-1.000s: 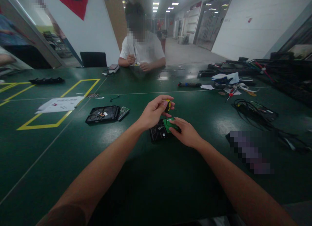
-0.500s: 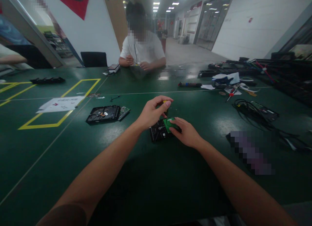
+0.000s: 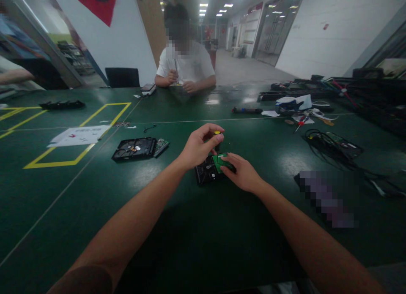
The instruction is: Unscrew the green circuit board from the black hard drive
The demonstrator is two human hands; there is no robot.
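Note:
A black hard drive [image 3: 207, 170] with a green circuit board [image 3: 218, 162] on its upper face lies on the dark green table in front of me. My left hand [image 3: 203, 145] is closed around a small screwdriver [image 3: 217, 142] with a dark handle and a yellow end. It stands nearly upright, its shaft reaching down to the green board. At the drive's right side, my right hand [image 3: 239, 169] grips the edge, fingertips resting on the board. Part of the drive is hidden under the right hand's fingers.
To the left lie another opened drive [image 3: 135, 149] with a loose circuit board [image 3: 161, 147], and a white paper sheet [image 3: 79, 135]. On the right are a drive with black cables [image 3: 342, 144], a red-handled screwdriver [image 3: 300, 124] and a blurred-out object [image 3: 326, 199]. A person [image 3: 187, 66] sits opposite.
The left hand's fingers have shifted slightly around the screwdriver, and more of its yellow end and handle now shows. The right hand and the drive stay in place.

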